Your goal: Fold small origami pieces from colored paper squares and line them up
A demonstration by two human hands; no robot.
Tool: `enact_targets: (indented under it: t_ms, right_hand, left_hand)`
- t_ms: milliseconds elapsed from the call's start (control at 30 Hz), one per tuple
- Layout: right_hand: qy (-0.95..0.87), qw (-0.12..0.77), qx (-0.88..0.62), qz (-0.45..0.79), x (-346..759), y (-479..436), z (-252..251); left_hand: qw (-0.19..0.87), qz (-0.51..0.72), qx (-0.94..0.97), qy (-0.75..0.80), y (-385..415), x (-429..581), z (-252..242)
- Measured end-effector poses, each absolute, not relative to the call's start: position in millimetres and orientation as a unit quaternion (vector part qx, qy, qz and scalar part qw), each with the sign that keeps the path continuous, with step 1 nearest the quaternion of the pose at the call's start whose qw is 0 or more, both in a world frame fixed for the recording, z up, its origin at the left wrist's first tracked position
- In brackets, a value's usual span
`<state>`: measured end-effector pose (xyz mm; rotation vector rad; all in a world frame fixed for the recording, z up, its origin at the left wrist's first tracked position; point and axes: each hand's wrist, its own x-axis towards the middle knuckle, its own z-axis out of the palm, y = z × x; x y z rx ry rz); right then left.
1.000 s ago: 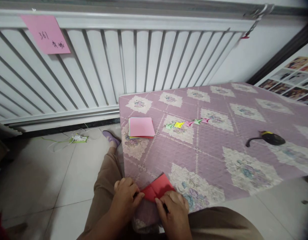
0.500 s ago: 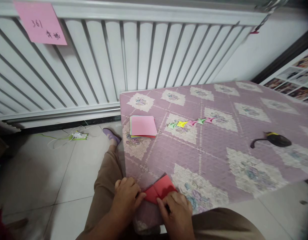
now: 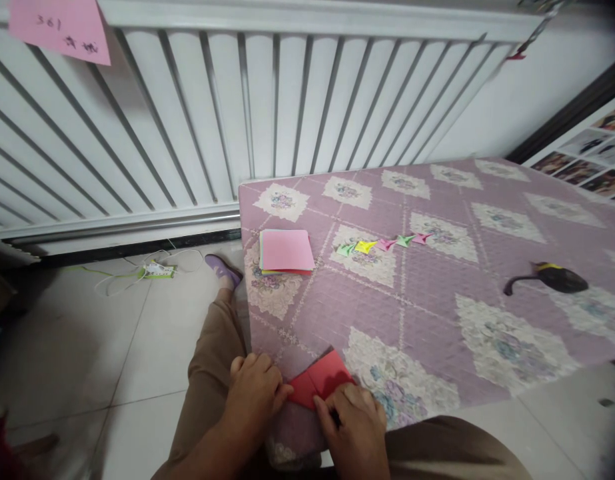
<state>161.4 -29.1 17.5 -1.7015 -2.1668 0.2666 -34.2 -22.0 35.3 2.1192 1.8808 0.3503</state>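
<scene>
A folded sheet of red paper [image 3: 321, 377] lies slanted at the table's near edge, with a crease line across it. At its left corner, my left hand [image 3: 253, 393] grips it with curled fingers, the thumb on the paper. Closed over the lower right edge is my right hand [image 3: 356, 421], its thumb pressing the paper near the crease. The fingertips under the paper are hidden. Farther up the table rests a stack of coloured paper sheets [image 3: 288, 250], pink on top. A row of small folded paper pieces [image 3: 386, 245] in green, yellow and pink stretches to its right.
A flowered purple cloth [image 3: 357, 307] covers the table. To the right lies a dark object with a curved handle [image 3: 562, 278]. Behind stands a white radiator [image 3: 260, 113] bearing a pink note [image 3: 62, 30]. A power strip [image 3: 158, 271] with cables sits on the floor at left.
The view has shifted slightly, so the note sits higher and farther left. Both hands and the red paper keep almost the same place and hold.
</scene>
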Motion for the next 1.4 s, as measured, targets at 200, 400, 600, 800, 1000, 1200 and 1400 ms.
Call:
enact_targets:
  t_ms: [200, 400, 600, 800, 1000, 1200, 1400]
  right_hand:
    - [-0.767, 0.18, -0.608, 0.099, 161.5, -28.0, 16.1]
    - [-0.75, 0.194, -0.625, 0.098, 155.5, -27.5, 24.0]
    - [-0.742, 0.195, -0.633, 0.102, 152.8, -28.2, 26.8]
    - [-0.74, 0.209, -0.633, 0.095, 152.2, -28.7, 27.2]
    - [-0.734, 0.221, -0.634, 0.103, 151.0, -31.3, 30.8]
    - [-0.728, 0.26, -0.622, 0.125, 158.5, -36.7, 27.7]
    - [-0.799, 0.296, -0.519, 0.06, 157.5, -53.4, 20.3]
  left_hand:
    - [0.148, 0.106, 0.734, 0.654, -19.4, -33.4, 38.8]
    - [0.14, 0.112, 0.741, 0.647, -19.9, -33.6, 38.1]
    - [0.123, 0.102, 0.753, 0.638, -20.6, -35.7, 37.3]
    - [0.118, 0.087, 0.785, 0.602, -19.4, -41.9, 37.9]
    - [0.06, 0.116, 0.925, 0.357, -10.0, -48.4, 37.6]
    - [0.021, 0.101, 0.958, 0.269, -4.2, -44.2, 47.0]
    - [-0.009, 0.083, 0.963, 0.256, -3.5, -44.8, 40.9]
